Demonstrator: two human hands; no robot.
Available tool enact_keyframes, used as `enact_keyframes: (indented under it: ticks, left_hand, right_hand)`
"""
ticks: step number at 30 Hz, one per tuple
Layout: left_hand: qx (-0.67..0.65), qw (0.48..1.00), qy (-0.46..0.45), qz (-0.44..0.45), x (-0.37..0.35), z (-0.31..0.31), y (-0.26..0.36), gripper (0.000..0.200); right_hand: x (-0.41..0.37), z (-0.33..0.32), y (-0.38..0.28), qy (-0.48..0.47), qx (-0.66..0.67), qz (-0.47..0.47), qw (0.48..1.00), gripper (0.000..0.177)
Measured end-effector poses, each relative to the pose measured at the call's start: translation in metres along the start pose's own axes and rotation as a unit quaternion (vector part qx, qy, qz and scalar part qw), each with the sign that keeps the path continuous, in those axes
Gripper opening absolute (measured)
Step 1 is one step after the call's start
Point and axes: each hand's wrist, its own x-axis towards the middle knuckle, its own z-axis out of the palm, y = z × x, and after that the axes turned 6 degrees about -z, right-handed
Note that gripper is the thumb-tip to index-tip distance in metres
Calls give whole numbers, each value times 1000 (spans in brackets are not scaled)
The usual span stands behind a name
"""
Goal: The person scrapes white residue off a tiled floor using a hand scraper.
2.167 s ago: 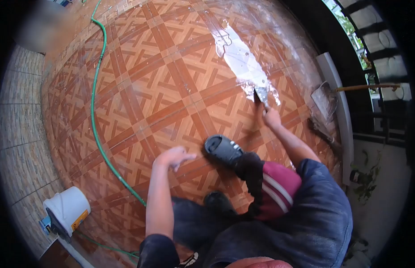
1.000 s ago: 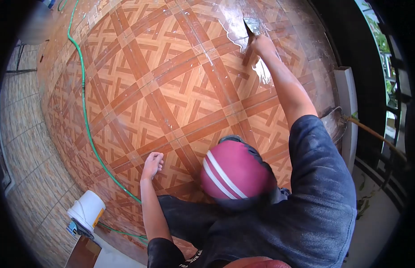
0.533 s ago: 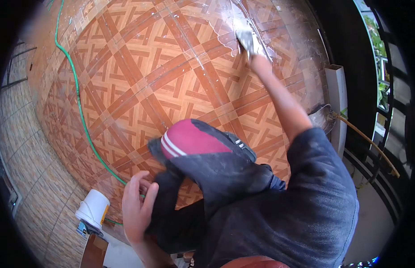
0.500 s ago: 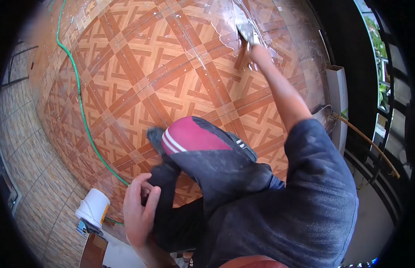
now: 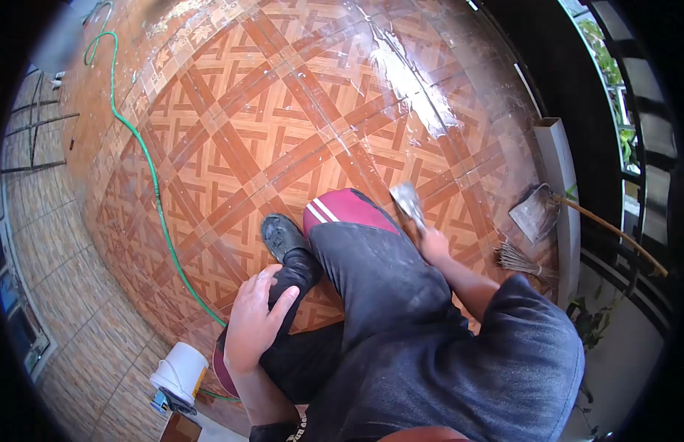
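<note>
My right hand (image 5: pixel 433 246) is closed around the handle of a scraper (image 5: pixel 406 199) with a wide flat blade, held just right of my bent knee (image 5: pixel 354 212). Below the blade lies the brown patterned tile floor (image 5: pixel 283 151). Over on the other side, my left hand (image 5: pixel 255 317) is by my dark trouser leg, its thumb apart from the fingers and nothing in it. A wet, shiny patch (image 5: pixel 408 81) with whitish streaks spreads over the tiles farther ahead.
A green hose (image 5: pixel 152 177) runs along the left. A white bucket (image 5: pixel 181 370) stands at the lower left. To the right are a dustpan (image 5: pixel 532 215), a bundle of broom bristles (image 5: pixel 520 259), a wooden stick (image 5: pixel 614 234) and a grey post (image 5: pixel 554 166).
My right hand has drawn the scraper back from the wet patch to beside my knee. My left hand has moved slightly right, and the view has shifted.
</note>
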Motion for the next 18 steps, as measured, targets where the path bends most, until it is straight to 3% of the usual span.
enact_keyframes:
  ticks: [3, 4, 6, 10, 12, 14, 16, 18]
  left_hand:
    - [-10, 1000, -6, -21, -1, 2, -5, 46]
    - [4, 1000, -14, -26, -1, 2, -10, 47]
    - [29, 999, -3, -31, -4, 5, -16, 47]
    - [22, 998, -11, -52, -8, 10, -17, 48]
    - [-65, 996, -27, -63, -9, 11, -14, 47]
    - [-40, 996, -15, -78, -10, 17, -23, 47]
    - [-20, 996, -15, -89, -14, 27, -29, 47]
    - [36, 997, -17, -69, -17, 29, -33, 47]
  right_hand:
    - [-54, 9, 34, -22, -15, 15, 1000, 39]
    - [-52, -3, 27, -50, -35, 46, 997, 40]
    - [-31, -7, 22, -17, -27, 38, 999, 40]
    - [111, -16, -12, 111, 28, 10, 993, 26]
    - [194, -77, -66, 159, 84, -35, 983, 31]
    - [262, -145, -128, 182, 92, -1, 979, 31]
    - [344, -175, -147, 142, 97, -30, 985, 41]
    - [364, -203, -167, 100, 54, -50, 992, 42]
